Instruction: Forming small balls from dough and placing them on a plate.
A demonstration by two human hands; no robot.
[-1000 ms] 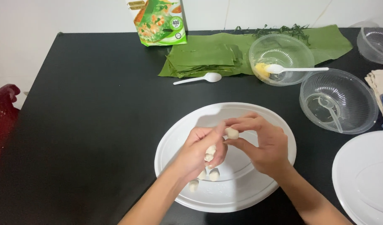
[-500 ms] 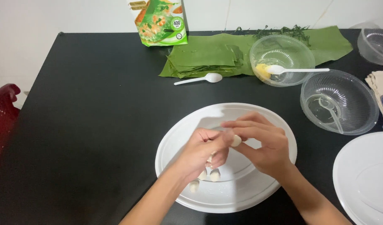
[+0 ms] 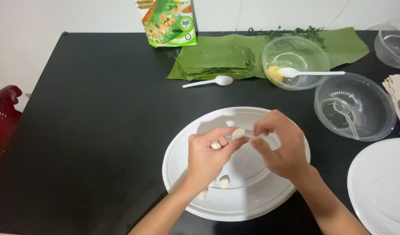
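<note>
Over the white tray (image 3: 187,174) on the black tabletop (image 3: 99,109), the left hand (image 3: 206,154) pinches a small pale dough piece (image 3: 238,133) at its fingertips, the right hand (image 3: 280,146) just beside it. More pieces (image 3: 224,181) lie on the tray beneath.

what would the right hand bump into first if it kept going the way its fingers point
The right hand points left, toward the left hand. It would most likely meet first the small pale piece pinched at the left hand's fingertips, almost touching already. Depth between them is hard to judge from above.
</note>
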